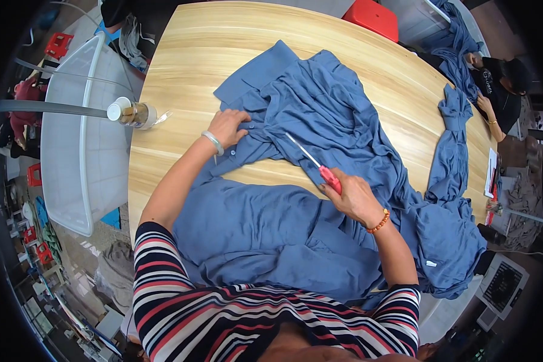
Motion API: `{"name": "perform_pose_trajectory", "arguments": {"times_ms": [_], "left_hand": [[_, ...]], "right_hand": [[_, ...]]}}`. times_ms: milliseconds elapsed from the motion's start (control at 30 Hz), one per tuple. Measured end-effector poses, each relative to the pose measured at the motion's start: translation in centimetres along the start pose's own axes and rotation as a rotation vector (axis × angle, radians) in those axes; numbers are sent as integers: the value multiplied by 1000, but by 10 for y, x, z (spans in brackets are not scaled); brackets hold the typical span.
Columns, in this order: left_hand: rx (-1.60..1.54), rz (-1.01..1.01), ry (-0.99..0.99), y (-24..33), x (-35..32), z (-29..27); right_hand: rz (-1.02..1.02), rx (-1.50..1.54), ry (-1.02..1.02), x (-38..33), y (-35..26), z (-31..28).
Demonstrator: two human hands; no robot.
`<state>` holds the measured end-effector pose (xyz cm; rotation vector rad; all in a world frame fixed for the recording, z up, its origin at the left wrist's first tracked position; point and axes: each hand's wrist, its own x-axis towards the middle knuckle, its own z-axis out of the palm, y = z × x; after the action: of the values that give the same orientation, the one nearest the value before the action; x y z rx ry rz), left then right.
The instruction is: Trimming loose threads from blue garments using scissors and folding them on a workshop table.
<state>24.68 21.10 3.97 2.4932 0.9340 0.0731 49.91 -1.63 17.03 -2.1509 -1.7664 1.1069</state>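
Note:
A large blue shirt [320,114] lies crumpled across the wooden table [223,36]. My left hand [228,127] presses flat on the shirt's placket near its small white buttons. My right hand [353,196] grips a thin tool with a red handle [330,178] and a bright metal blade that points up-left onto the cloth. More blue garments [271,241] are heaped toward me at the near table edge.
A clear plastic bin [78,175] stands left of the table. A small lamp-like fitting [133,113] on a grey arm reaches over the table's left edge. Another person [498,90] handles blue cloth at the far right. A red stool [373,17] is at the back.

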Motion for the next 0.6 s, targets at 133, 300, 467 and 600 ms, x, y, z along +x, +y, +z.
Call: {"name": "perform_pose_trajectory", "arguments": {"times_ms": [133, 300, 467, 600], "left_hand": [[-189, 62, 32, 2, 6, 25], [-542, -18, 74, 16, -5, 28], [-788, -113, -60, 26, 11, -5], [-251, 66, 284, 24, 51, -27]], "right_hand": [[-75, -88, -17, -3, -21, 10], [-134, -112, -52, -4, -28, 19], [-12, 1, 139, 4, 7, 10], [369, -318, 329, -9, 89, -2]]}}
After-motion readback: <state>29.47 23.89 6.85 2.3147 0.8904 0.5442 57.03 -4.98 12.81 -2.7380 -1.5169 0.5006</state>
